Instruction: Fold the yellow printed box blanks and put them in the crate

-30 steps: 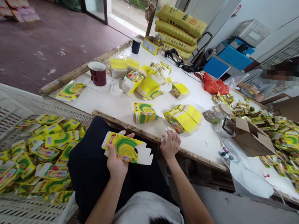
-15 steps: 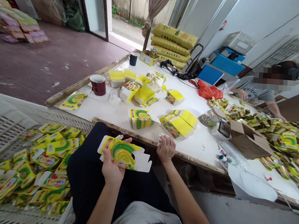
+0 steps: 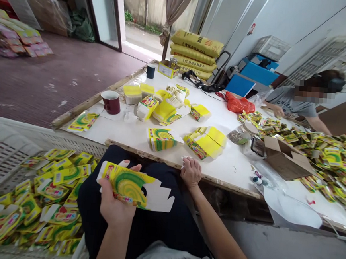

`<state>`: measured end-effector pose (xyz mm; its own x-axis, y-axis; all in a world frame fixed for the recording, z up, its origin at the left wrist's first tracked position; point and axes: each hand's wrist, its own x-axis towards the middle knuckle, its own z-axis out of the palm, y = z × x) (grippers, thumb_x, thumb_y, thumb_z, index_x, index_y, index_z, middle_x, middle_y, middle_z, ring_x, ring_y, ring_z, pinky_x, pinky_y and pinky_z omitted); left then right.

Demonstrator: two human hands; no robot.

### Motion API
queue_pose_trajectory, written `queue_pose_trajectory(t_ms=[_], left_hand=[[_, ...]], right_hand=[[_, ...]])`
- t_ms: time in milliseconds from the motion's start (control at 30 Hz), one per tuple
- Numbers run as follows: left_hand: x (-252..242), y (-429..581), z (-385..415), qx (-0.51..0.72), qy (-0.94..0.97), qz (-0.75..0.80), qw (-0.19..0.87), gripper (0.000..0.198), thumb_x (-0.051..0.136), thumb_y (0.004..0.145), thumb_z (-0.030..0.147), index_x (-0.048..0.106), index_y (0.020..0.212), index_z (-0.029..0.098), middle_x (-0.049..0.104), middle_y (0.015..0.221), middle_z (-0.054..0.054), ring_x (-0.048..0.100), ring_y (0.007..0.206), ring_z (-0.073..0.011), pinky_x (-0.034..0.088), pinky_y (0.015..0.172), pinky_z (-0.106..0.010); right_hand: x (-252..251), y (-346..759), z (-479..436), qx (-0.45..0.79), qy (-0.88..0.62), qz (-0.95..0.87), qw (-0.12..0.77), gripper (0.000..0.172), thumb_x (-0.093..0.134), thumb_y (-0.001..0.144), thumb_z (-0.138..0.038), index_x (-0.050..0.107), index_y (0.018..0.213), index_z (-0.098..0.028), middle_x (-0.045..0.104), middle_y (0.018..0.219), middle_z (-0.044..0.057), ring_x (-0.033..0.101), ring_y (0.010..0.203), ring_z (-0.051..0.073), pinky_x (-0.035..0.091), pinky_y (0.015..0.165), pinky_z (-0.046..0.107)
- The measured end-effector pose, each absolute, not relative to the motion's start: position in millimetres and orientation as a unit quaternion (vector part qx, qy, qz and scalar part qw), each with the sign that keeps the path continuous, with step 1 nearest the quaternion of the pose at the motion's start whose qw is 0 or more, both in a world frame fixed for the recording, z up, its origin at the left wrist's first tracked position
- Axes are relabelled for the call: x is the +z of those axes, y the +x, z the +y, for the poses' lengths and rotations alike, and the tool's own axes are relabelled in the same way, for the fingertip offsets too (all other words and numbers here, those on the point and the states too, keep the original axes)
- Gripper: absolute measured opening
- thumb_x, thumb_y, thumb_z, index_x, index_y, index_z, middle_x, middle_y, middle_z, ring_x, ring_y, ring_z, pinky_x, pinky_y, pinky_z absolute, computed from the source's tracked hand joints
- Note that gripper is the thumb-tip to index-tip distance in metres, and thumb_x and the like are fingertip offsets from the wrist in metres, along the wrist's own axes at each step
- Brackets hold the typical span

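My left hand (image 3: 117,205) grips a yellow and green printed carton (image 3: 129,184) above my lap, thumb on its face and fingers behind. The carton's white end flaps stick out to the right. My right hand (image 3: 191,172) rests at the table's front edge with its fingers curled. Something white shows at those fingertips, too small to name. Just beyond it on the table lie a stack of yellow cartons (image 3: 204,142) and another stack with a green swirl print (image 3: 162,139).
A white basket (image 3: 10,136) of filled cartons stands at my left. On the table (image 3: 136,132) are a maroon mug (image 3: 111,102), a dark mug (image 3: 150,71), more carton stacks, a red bag (image 3: 239,103) and an open cardboard box (image 3: 287,162). Another person (image 3: 295,103) works by a packet heap.
My left hand has moved left and slightly nearer with the carton. My right hand has stayed at the table edge. The view has shifted slightly.
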<state>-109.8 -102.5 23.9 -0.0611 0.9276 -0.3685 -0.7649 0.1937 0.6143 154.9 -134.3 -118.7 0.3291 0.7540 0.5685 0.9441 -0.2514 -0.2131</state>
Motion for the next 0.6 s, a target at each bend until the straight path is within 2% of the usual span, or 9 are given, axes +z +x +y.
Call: queue_pose_trajectory(t_ms=[167, 300, 367, 433, 533, 600], left_hand=[[39, -127, -99, 0.657, 0.056, 0.411, 0.629, 0.062, 0.026, 0.105, 0.057, 0.074, 0.114, 0.018, 0.078, 0.076, -0.007, 0.071, 0.06, -0.0188, 0.053, 0.05, -0.025], [44, -130, -101, 0.648, 0.015, 0.423, 0.633, 0.061, 0.024, 0.106, 0.053, 0.072, 0.122, 0.018, 0.077, 0.073, -0.006, 0.071, 0.057, -0.0179, 0.048, 0.045, -0.023], [43, -130, -102, 0.641, 0.001, 0.421, 0.641, 0.059, 0.027, 0.106, 0.053, 0.071, 0.125, 0.019, 0.077, 0.072, -0.006, 0.071, 0.057, -0.0181, 0.049, 0.046, -0.022], [40, -130, -103, 0.637, 0.001, 0.422, 0.646, 0.056, 0.032, 0.105, 0.053, 0.069, 0.128, 0.017, 0.078, 0.076, -0.007, 0.071, 0.058, -0.0189, 0.05, 0.045, -0.023], [32, -132, -104, 0.629, 0.034, 0.421, 0.653, 0.057, 0.039, 0.102, 0.055, 0.068, 0.129, 0.014, 0.08, 0.082, -0.012, 0.07, 0.056, -0.0201, 0.049, 0.042, -0.024], [27, -134, -105, 0.62, 0.063, 0.414, 0.663, 0.059, 0.042, 0.1, 0.056, 0.067, 0.128, 0.011, 0.08, 0.085, -0.014, 0.069, 0.053, -0.0206, 0.049, 0.041, -0.026]], right_hand=[[-116, 165, -139, -0.09, -0.782, -0.536, 0.305, 0.023, 0.053, 0.095, -0.021, 0.074, 0.103, -0.024, 0.076, 0.109, 0.009, 0.063, 0.104, 0.023, 0.045, 0.092, 0.033], [-108, 172, -153, 0.021, -0.772, -0.522, 0.362, 0.021, 0.056, 0.098, -0.031, 0.073, 0.106, -0.023, 0.073, 0.109, 0.007, 0.065, 0.105, 0.023, 0.051, 0.089, 0.034], [-103, 178, -156, 0.087, -0.762, -0.5, 0.402, 0.027, 0.058, 0.1, -0.04, 0.069, 0.114, -0.02, 0.071, 0.113, 0.007, 0.066, 0.103, 0.022, 0.055, 0.089, 0.038], [-95, 187, -153, 0.163, -0.742, -0.476, 0.443, 0.039, 0.062, 0.097, -0.052, 0.066, 0.115, -0.018, 0.07, 0.108, 0.007, 0.068, 0.095, 0.021, 0.057, 0.086, 0.041], [-78, 201, -137, 0.294, -0.683, -0.451, 0.493, 0.053, 0.061, 0.088, -0.07, 0.064, 0.112, -0.022, 0.072, 0.095, 0.006, 0.068, 0.083, 0.022, 0.058, 0.079, 0.039], [-65, 204, -122, 0.38, -0.633, -0.443, 0.509, 0.059, 0.058, 0.085, -0.075, 0.061, 0.118, -0.026, 0.073, 0.099, 0.006, 0.069, 0.084, 0.022, 0.057, 0.082, 0.04]])
